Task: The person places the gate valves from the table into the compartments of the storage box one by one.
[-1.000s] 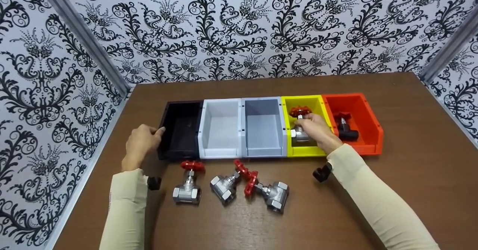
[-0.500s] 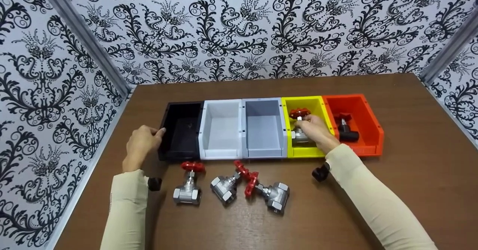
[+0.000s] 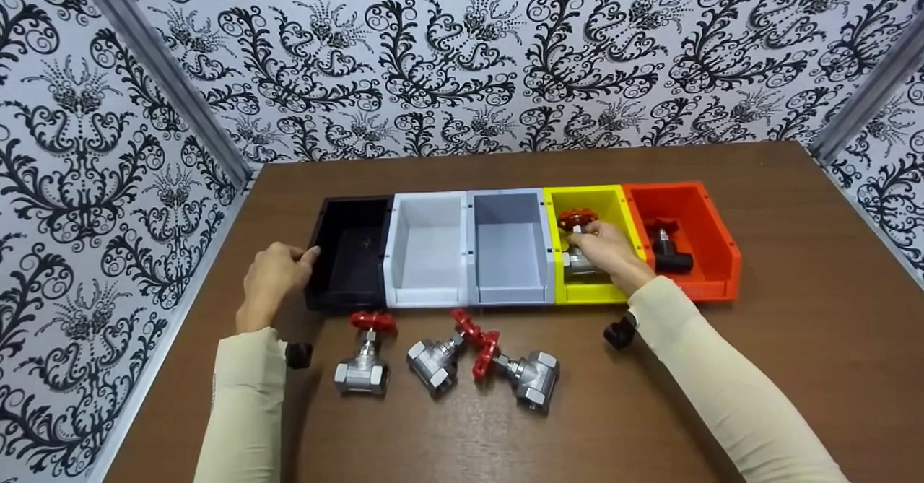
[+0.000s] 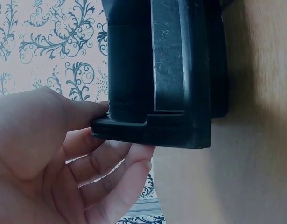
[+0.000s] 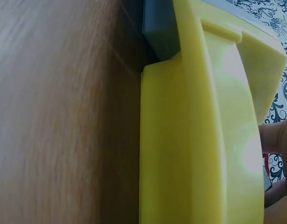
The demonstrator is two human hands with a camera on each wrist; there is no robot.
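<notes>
In the head view my left hand (image 3: 276, 275) is at the left side of the black bin (image 3: 350, 299). The left wrist view shows its thumb on the rim and the fingers along the outside, pinching the wall. My right hand (image 3: 612, 253) reaches into the yellow bin (image 3: 592, 294) and grips a metal valve by its stem, below the red handwheel (image 3: 577, 218). That valve's steel body (image 3: 579, 265) stands low in the bin, partly behind the hand. In the right wrist view the yellow bin's front wall (image 5: 236, 135) hides most of the fingers.
Three red-handled valves, a left one (image 3: 361, 375), a middle one (image 3: 433, 364) and a right one (image 3: 533, 380), lie before the bins. White (image 3: 427, 297) and grey (image 3: 511, 295) bins stand mid-row. The orange bin (image 3: 711, 290) holds a black valve (image 3: 671, 260).
My right hand and the valve it holds have shifted very slightly left inside the yellow bin. The left hand stays at the black bin's wall.
</notes>
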